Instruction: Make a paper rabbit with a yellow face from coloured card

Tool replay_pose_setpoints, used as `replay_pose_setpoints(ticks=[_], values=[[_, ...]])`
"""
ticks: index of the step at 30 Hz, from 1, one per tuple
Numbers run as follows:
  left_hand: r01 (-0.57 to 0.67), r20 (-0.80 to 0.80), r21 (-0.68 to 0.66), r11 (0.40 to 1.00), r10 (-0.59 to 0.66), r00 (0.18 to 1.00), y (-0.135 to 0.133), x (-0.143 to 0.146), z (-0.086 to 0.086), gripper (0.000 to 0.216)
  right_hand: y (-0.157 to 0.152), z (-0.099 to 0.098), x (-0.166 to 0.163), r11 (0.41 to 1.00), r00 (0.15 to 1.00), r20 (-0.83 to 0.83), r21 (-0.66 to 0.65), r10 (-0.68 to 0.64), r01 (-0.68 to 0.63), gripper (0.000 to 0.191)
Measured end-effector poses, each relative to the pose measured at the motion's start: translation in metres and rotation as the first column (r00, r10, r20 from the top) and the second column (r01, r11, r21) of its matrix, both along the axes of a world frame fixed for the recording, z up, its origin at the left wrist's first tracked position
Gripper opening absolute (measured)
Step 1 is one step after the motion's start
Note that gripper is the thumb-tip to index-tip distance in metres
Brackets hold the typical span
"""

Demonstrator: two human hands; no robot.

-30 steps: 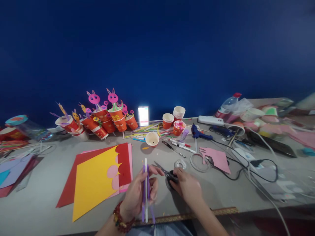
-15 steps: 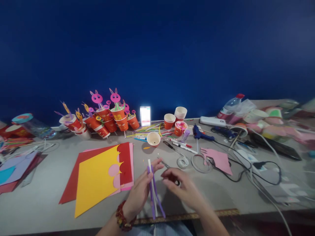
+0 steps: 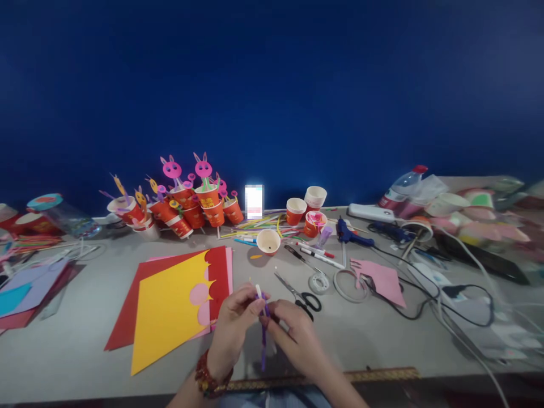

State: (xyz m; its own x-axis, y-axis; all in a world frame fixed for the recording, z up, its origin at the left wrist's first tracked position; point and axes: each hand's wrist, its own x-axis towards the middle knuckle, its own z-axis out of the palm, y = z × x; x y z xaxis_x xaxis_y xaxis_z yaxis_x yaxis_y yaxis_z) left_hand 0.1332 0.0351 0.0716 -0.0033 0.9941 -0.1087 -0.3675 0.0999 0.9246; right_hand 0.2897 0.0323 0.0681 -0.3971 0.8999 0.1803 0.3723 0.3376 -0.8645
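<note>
Yellow lettering (image 3: 208, 199) on red cups (image 3: 213, 216) is too small to read; a left hand (image 3: 235, 323) pinches purple and white strips (image 3: 263, 343) near their tops, a curled right hand (image 3: 297, 339) gripping them just below; a bottle's (image 3: 406, 182) red label (image 3: 387, 199) is illegible.

This is looking like a craft workspace: sheets of coloured card (image 3: 170, 317) are lying on the grey tabletop (image 3: 76, 362), scissors (image 3: 296, 293) and marker pens (image 3: 323, 258) are resting to their right, a blue glue gun (image 3: 346, 232) is sitting farther over, and red paper cups (image 3: 212, 215) bearing pink rabbit faces (image 3: 203, 169) are crowding together by the blue wall (image 3: 272, 96); whether home or workshop, the view isn't showing
</note>
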Motion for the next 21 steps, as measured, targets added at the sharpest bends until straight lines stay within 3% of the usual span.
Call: replay_pose_setpoints(ticks=[4, 7, 11, 14, 17, 21], values=[[0.069, 0.265, -0.205, 0.976, -0.012, 0.964, 0.002, 0.002, 0.0, 0.021, 0.004, -0.006, -0.004, 0.987, 0.984, -0.165, -0.132, 0.063, -0.086, 0.035], [0.12, 0.34, -0.266, 0.957, -0.023, 0.94, 0.005, 0.005, 0.0, 0.027, 0.007, -0.01, -0.004, 0.972, 0.976, -0.213, -0.215, 0.044, -0.091, 0.039], [0.103, 0.313, -0.325, 0.94, 0.004, 0.95, 0.009, 0.008, -0.003, 0.033, 0.007, -0.011, -0.006, 0.958, 0.967, -0.255, -0.273, 0.013, -0.085, 0.043], [0.143, 0.323, -0.338, 0.93, -0.028, 0.946, 0.01, 0.011, -0.007, 0.036, 0.008, -0.012, -0.007, 0.915, 0.93, -0.367, -0.369, 0.022, -0.167, 0.045], [0.129, 0.285, -0.309, 0.942, -0.038, 0.958, 0.011, 0.013, -0.011, 0.036, 0.011, -0.015, -0.005, 0.86, 0.901, -0.434, -0.463, -0.008, -0.216, 0.046], [0.095, 0.161, -0.231, 0.968, -0.059, 0.985, 0.012, 0.014, -0.013, 0.032, 0.014, -0.018, -0.005, 0.866, 0.913, -0.407, -0.462, -0.018, -0.189, 0.044]])
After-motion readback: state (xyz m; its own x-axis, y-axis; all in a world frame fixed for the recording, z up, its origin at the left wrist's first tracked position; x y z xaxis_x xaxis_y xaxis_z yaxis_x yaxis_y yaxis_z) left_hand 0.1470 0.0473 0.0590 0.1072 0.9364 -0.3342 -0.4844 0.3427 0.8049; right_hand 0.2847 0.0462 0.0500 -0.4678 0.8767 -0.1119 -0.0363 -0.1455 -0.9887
